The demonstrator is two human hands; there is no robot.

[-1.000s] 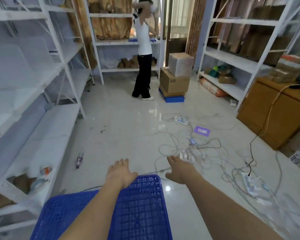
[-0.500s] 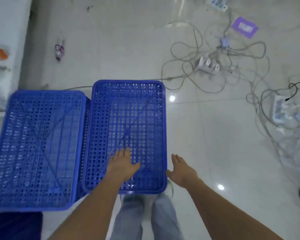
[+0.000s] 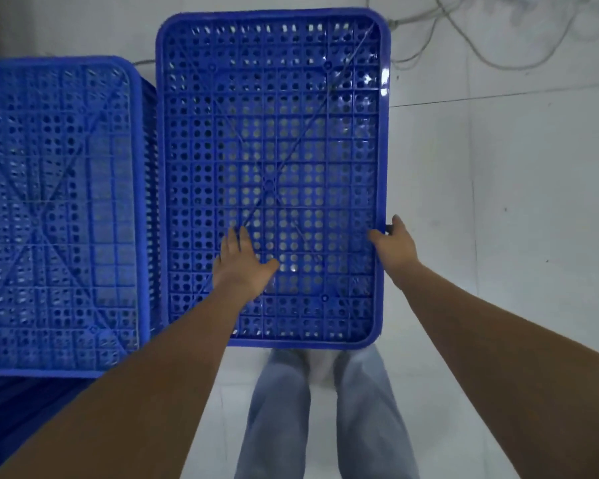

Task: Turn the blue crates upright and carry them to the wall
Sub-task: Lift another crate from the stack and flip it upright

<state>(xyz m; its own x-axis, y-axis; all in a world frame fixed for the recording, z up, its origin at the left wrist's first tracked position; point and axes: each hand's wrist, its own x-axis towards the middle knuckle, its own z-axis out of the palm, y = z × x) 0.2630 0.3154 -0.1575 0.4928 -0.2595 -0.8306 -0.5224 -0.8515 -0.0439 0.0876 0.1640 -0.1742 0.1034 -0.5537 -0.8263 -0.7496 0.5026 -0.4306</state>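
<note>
Hands (image 3: 244, 267) on upturned perforated blue crate (image 3: 274, 133)

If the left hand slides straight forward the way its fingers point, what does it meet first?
Nothing raised, it seems: the left hand lies flat on the upturned crate, whose perforated base runs to its far rim. Depth is uncertain.

Left hand (image 3: 242, 264) flat (fingers straight), right hand (image 3: 393, 242) curled.

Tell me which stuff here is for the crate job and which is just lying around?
For the job:
- right blue crate, upside down
- left blue crate, upside down
- left hand, flat on the right crate
- right hand, at that crate's right edge

Just lying about:
- white cables on the floor
</note>
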